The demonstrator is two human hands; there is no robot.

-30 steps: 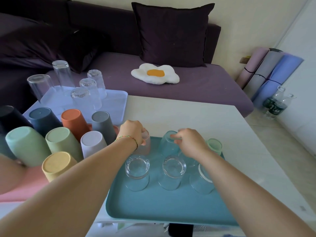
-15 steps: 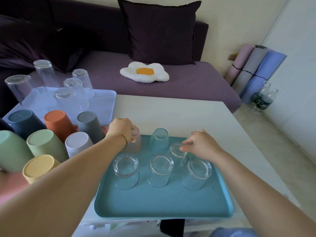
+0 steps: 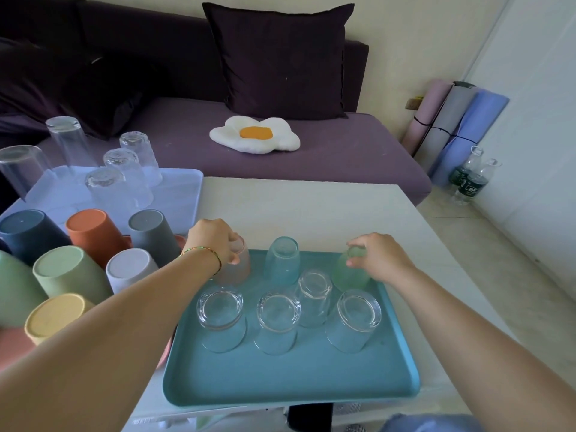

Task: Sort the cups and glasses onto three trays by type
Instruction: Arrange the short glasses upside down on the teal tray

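Note:
A teal tray (image 3: pixel 280 381) in front of me carries several upturned short glasses. My left hand (image 3: pixel 215 238) grips a frosted pink glass (image 3: pixel 238 269) at the tray's back left. My right hand (image 3: pixel 378 255) grips a frosted green glass (image 3: pixel 347 277) at the back right corner. Between them stands a frosted blue glass (image 3: pixel 282 260). Several clear short glasses (image 3: pixel 277 319) stand in front of these. To the left, a pink tray (image 3: pixel 9 347) holds several coloured plastic cups (image 3: pixel 93 232). Behind it, a pale blue tray (image 3: pixel 184 188) holds several tall clear glasses (image 3: pixel 131 173).
The trays sit on a white table (image 3: pixel 311 207). A purple sofa (image 3: pixel 311 157) with a dark cushion and an egg-shaped pillow (image 3: pixel 255 135) stands behind it. Rolled mats (image 3: pixel 452 129) and water bottles (image 3: pixel 470 179) stand on the floor at the right.
My right hand has moved rightward from the clear glasses in the tray's middle and taken hold of the green glass at the back right. My left hand has stayed on the pink glass.

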